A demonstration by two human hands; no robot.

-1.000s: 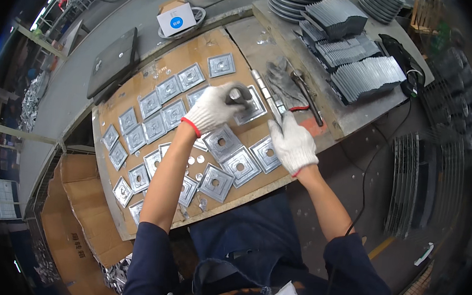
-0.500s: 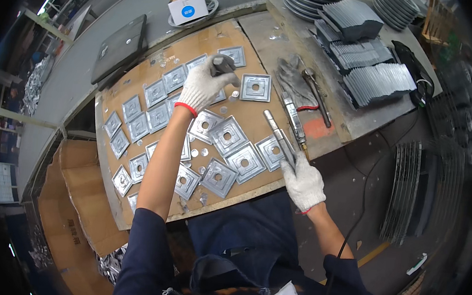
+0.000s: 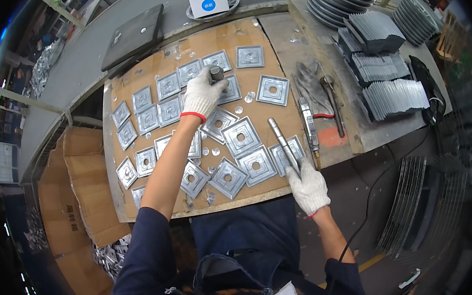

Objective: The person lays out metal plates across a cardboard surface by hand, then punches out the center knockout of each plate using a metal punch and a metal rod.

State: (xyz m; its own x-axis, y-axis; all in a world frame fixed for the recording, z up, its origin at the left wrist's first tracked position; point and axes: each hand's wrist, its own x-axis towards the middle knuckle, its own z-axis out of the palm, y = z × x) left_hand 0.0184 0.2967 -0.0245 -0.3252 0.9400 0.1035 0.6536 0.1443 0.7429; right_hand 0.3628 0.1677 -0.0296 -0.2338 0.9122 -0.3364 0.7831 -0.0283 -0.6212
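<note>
Left hand (image 3: 200, 93) shifts toward nine o'clock, gripping grey metal cylinder (image 3: 216, 73); right hand (image 3: 308, 189) holds silver metal rod (image 3: 283, 142). Likely positioning; needs seating.

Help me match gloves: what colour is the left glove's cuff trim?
The cuff trim is red, shown best in the head view.

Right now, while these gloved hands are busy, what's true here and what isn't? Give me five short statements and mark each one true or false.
1. The left hand holds a grey cylinder. True.
2. The right hand holds a metal rod. True.
3. Both hands are bare. False: they wear white gloves.
4. Every square plate is pierced. False: the farthest square plate shows no hole.
5. A grey glove lies right of the cardboard. True.
</note>
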